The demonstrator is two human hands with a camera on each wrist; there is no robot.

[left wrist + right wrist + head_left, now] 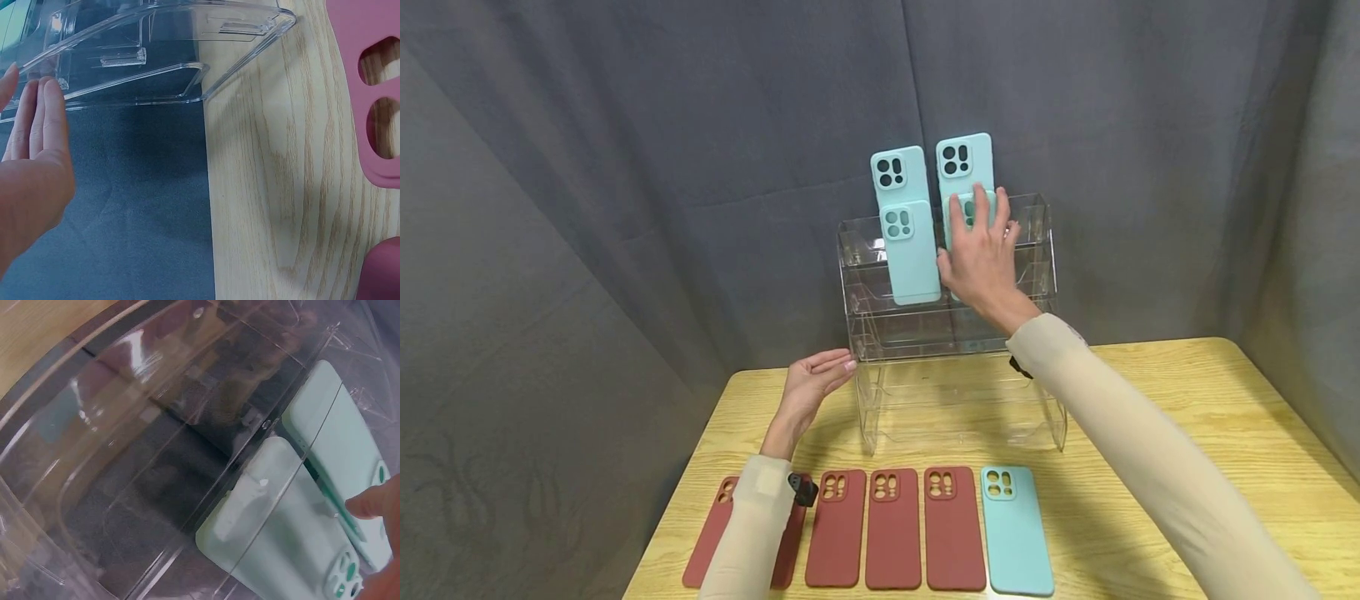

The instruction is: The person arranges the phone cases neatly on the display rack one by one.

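Note:
My right hand [981,258] grips a mint phone case [947,221] on the clear acrylic rack [955,350], fingers over its upper part and thumb at its left edge. Much of that case is hidden behind the hand in the head view. Left of it a second mint phone case [913,262] stands on the same tier; the right wrist view shows both through the clear plastic. Two more mint cases stand on the tier behind, one at left [910,185] and one at right [973,171]. My left hand [808,385] is beside the rack's left side, fingers straight, fingertips right at the plastic.
Along the table's front edge lie several dark red phone cases [892,542], some partly behind the left sleeve [748,517]. A mint phone case [1018,542] ends that row on the right. Grey curtain [737,167] hangs behind and beside the wooden table [1120,400].

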